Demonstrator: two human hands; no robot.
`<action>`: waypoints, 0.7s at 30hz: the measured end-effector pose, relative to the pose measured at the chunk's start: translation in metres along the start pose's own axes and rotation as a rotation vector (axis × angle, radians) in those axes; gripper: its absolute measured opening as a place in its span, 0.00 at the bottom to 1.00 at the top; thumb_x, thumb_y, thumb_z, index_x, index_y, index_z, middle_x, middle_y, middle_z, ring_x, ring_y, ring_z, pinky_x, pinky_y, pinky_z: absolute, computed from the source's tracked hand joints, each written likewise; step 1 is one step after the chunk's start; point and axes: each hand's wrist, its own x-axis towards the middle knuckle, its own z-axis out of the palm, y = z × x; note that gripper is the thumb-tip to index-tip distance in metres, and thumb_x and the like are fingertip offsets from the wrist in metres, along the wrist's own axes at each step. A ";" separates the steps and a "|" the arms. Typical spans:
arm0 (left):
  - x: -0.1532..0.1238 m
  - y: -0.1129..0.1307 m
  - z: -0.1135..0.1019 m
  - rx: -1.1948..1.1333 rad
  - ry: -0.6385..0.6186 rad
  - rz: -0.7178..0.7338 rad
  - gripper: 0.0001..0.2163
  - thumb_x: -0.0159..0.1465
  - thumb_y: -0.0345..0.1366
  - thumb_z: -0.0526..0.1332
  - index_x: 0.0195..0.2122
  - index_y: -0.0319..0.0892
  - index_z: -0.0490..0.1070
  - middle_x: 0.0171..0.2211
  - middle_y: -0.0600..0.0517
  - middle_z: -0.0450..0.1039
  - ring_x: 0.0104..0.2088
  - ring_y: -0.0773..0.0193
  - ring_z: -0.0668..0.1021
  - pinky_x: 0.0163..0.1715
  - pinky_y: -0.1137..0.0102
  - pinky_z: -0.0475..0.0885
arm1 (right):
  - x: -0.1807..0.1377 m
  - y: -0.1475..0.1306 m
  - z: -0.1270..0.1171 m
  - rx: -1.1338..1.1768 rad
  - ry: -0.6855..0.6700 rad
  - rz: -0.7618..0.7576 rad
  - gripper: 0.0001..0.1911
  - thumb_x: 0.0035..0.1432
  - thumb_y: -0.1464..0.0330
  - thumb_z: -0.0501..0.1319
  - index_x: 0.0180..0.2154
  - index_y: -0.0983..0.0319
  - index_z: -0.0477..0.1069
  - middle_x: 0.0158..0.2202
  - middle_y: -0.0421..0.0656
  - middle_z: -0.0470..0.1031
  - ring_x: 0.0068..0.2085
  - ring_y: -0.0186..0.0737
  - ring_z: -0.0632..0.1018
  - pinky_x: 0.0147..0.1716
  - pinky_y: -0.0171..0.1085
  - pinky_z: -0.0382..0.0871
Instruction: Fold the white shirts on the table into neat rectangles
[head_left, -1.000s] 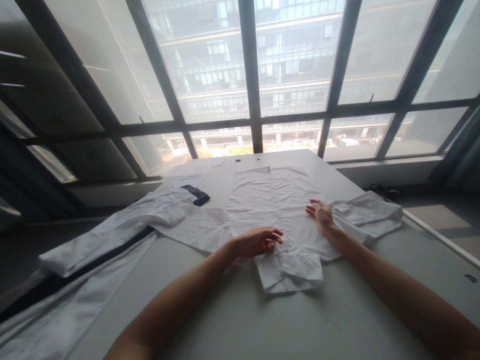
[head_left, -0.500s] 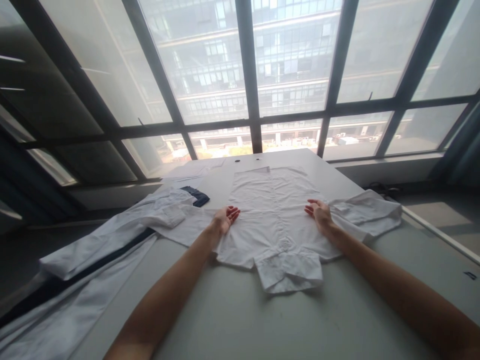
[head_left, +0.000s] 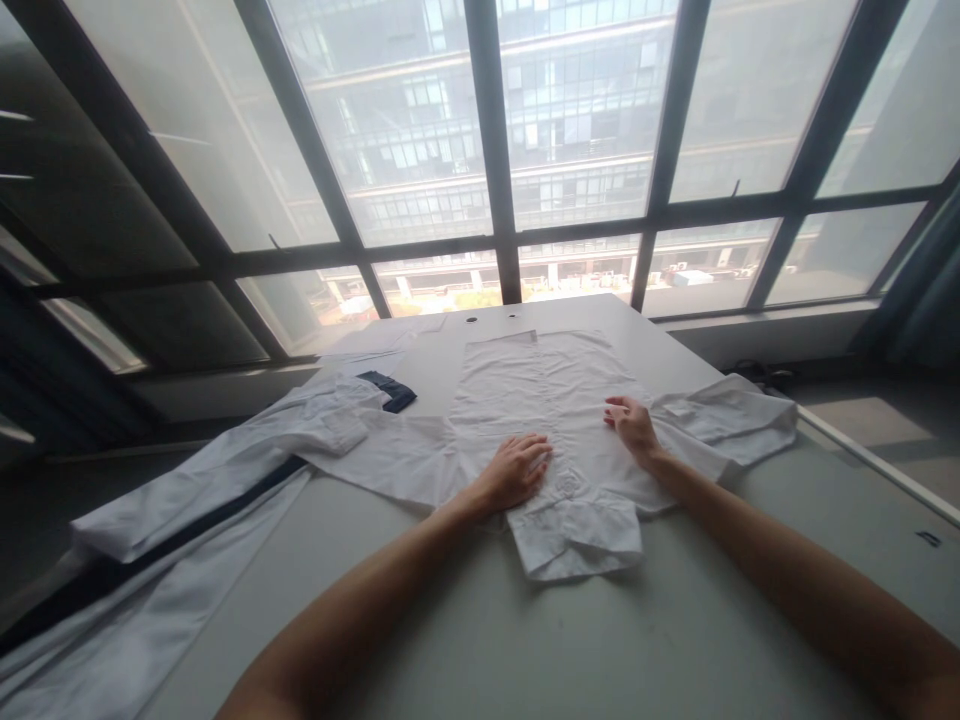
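A white shirt [head_left: 510,380] lies spread on the table, its collar [head_left: 581,545] toward me and its sleeves stretched out to both sides. My left hand [head_left: 517,468] rests palm down on the shirt, left of the button line and just above the collar, fingers extended. My right hand [head_left: 631,428] is over the right half of the shirt, palm turned inward and fingers loosely curved and apart. Nothing shows between its fingers; whether it touches the cloth I cannot tell.
More white garments [head_left: 225,470] with dark parts are heaped along the left edge of the white table [head_left: 480,640], some hanging over. A dark folded cloth [head_left: 390,390] sits beside them. Tall windows [head_left: 420,120] rise behind, and a cable hole [head_left: 472,319] is near the far edge.
My left hand has moved right from the shirt's left side to near its middle, turning palm down. The right hand has barely moved, and the shirt stays spread.
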 end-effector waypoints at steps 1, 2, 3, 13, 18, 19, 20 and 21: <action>0.000 -0.002 0.000 0.008 0.016 0.002 0.17 0.68 0.33 0.58 0.57 0.45 0.74 0.63 0.43 0.69 0.64 0.51 0.69 0.67 0.54 0.59 | -0.006 -0.002 0.002 -0.105 -0.067 -0.099 0.11 0.52 0.70 0.62 0.40 0.62 0.76 0.44 0.49 0.77 0.49 0.49 0.78 0.54 0.51 0.74; 0.001 -0.004 0.001 0.014 0.035 0.003 0.17 0.68 0.33 0.58 0.57 0.44 0.74 0.62 0.42 0.70 0.63 0.51 0.70 0.66 0.55 0.61 | -0.014 -0.005 0.005 -0.241 -0.162 -0.230 0.12 0.53 0.70 0.62 0.41 0.62 0.77 0.49 0.51 0.76 0.54 0.51 0.76 0.57 0.51 0.71; 0.001 -0.005 0.000 0.019 0.051 0.004 0.17 0.67 0.32 0.58 0.57 0.43 0.74 0.62 0.42 0.70 0.63 0.51 0.70 0.65 0.55 0.62 | -0.022 -0.008 0.008 -0.395 -0.276 -0.376 0.14 0.55 0.71 0.61 0.44 0.61 0.77 0.54 0.51 0.73 0.58 0.51 0.73 0.60 0.52 0.68; 0.001 0.005 -0.013 0.068 0.122 0.013 0.18 0.70 0.31 0.55 0.59 0.45 0.73 0.63 0.45 0.70 0.65 0.54 0.68 0.68 0.52 0.55 | -0.042 -0.014 0.013 -0.993 -0.537 -0.675 0.24 0.69 0.64 0.54 0.63 0.61 0.68 0.68 0.55 0.63 0.68 0.54 0.62 0.66 0.56 0.55; -0.002 -0.001 -0.010 0.200 -0.066 -0.107 0.23 0.72 0.42 0.55 0.68 0.47 0.64 0.71 0.43 0.57 0.72 0.43 0.55 0.68 0.41 0.48 | -0.037 -0.006 0.012 -1.096 -0.581 -0.522 0.29 0.71 0.58 0.52 0.69 0.59 0.60 0.73 0.55 0.52 0.73 0.57 0.54 0.67 0.61 0.50; -0.002 -0.002 -0.008 0.206 -0.091 -0.115 0.23 0.72 0.43 0.55 0.67 0.47 0.64 0.71 0.42 0.57 0.71 0.42 0.55 0.67 0.41 0.49 | -0.037 -0.006 0.013 -1.104 -0.585 -0.516 0.29 0.71 0.58 0.52 0.69 0.59 0.60 0.73 0.55 0.51 0.73 0.57 0.53 0.67 0.61 0.49; -0.002 -0.003 -0.007 0.206 -0.097 -0.117 0.23 0.73 0.43 0.54 0.68 0.47 0.64 0.71 0.42 0.57 0.71 0.42 0.56 0.67 0.40 0.49 | -0.037 -0.007 0.013 -1.109 -0.582 -0.517 0.29 0.71 0.58 0.51 0.69 0.59 0.60 0.74 0.55 0.50 0.73 0.56 0.52 0.67 0.60 0.48; -0.002 -0.004 -0.007 0.202 -0.091 -0.116 0.23 0.73 0.43 0.54 0.68 0.47 0.64 0.71 0.42 0.57 0.71 0.43 0.56 0.67 0.41 0.49 | -0.038 -0.007 0.014 -1.112 -0.570 -0.522 0.29 0.71 0.58 0.51 0.69 0.59 0.59 0.74 0.55 0.49 0.73 0.55 0.52 0.67 0.60 0.47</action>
